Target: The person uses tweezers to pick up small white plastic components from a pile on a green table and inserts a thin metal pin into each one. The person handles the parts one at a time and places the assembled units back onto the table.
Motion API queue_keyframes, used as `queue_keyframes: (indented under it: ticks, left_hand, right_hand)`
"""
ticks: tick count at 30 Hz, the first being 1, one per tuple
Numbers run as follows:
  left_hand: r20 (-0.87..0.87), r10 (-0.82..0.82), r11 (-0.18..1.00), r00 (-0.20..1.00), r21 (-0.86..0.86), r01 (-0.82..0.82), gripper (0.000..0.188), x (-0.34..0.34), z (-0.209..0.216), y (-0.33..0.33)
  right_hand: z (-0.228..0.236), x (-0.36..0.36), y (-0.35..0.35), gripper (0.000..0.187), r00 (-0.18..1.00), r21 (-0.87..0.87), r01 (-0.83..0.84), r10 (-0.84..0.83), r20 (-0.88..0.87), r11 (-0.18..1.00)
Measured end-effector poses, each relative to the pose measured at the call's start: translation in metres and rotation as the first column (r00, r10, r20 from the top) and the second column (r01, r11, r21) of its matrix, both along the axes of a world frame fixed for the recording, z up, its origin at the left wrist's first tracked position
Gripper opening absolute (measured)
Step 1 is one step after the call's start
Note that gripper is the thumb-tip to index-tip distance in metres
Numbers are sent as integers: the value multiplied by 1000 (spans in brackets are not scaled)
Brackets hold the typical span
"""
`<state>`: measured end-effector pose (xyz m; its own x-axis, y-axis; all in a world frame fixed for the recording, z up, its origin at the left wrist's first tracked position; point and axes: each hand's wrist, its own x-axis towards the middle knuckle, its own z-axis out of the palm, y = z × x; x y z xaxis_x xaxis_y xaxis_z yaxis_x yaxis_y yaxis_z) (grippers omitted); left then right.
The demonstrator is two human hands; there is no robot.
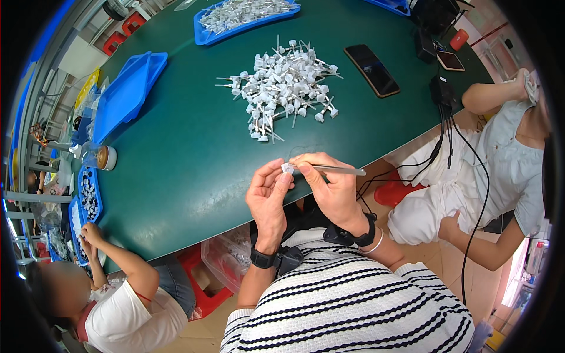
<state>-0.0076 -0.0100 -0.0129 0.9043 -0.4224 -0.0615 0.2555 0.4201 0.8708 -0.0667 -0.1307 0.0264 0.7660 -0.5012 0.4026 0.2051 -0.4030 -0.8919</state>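
Between the thumb and fingers of my left hand (268, 191) is a small white plastic part (287, 168), pinched at the table's near edge. My right hand (329, 179) grips a slim metal tool (347, 170), which looks like tweezers. Its back end points right, and its tip is hidden by my fingers close to the white part. Beyond my hands lies a loose pile of small white parts with thin metal stems (288, 85), on the green table (194, 153).
A smartphone (372, 70) lies right of the pile. A blue tray of similar parts (247, 17) stands at the back, with stacked blue trays (126, 97) at left. Black cables (444, 117) hang over the right edge. One person works at left; another sits at right.
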Motion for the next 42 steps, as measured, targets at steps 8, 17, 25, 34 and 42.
queue_keyframes:
  ticks: [8, 17, 25, 34, 42]
  left_hand:
    - [-66, -43, 999, 997, 5, 43, 28, 6, 6, 3]
    - [-55, -48, 999, 997, -11, 47, 30, 6, 5, 3]
    - [-25, -38, 999, 999, 5, 38, 31, 4, 4, 3]
    - [-37, -33, 999, 999, -1, 33, 31, 4, 2, 3]
    - [-24, -31, 999, 999, 14, 32, 30, 3, 0, 4]
  right_hand:
    - [1, -4, -7, 20, 999, 63, -53, 53, -4, 997]
    - [-5, 2, 2, 12, 992, 117, -46, 32, 119, 992]
    - [-8, 4, 4, 11, 993, 79, -29, 19, 120, 996]
    - [-5, 3, 5, 11, 994, 73, -23, 15, 110, 997]
    - [-12, 4, 5, 11, 991, 30, 5, -9, 134, 1000]
